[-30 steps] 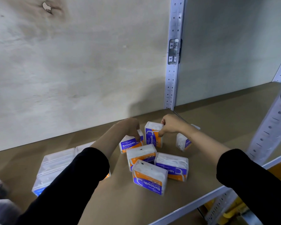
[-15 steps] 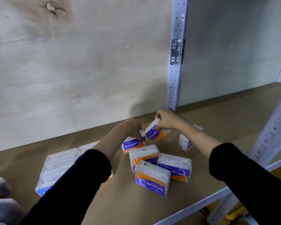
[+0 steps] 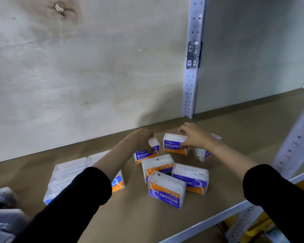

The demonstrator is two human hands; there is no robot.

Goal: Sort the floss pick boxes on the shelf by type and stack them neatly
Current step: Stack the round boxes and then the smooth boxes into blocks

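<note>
Two boxes, long axes left-right: my right hand point(image 3: 195, 137) pinches right box point(image 3: 173, 146); left hand point(image 3: 141, 137) grips left box point(image 3: 145, 156) just beside.

Both arms reach forward; black sleeves point(image 3: 68, 207) cover upper arms, forearms bare; left hand point(image 3: 142, 138) left of shelf post point(image 3: 191, 81), knuckles up, fingers curled down over floss box point(image 3: 146, 153); right hand point(image 3: 191, 135) just below post foot, thumb pressed on front of second floss box point(image 3: 174, 145), fingers hooked over its top.
</note>
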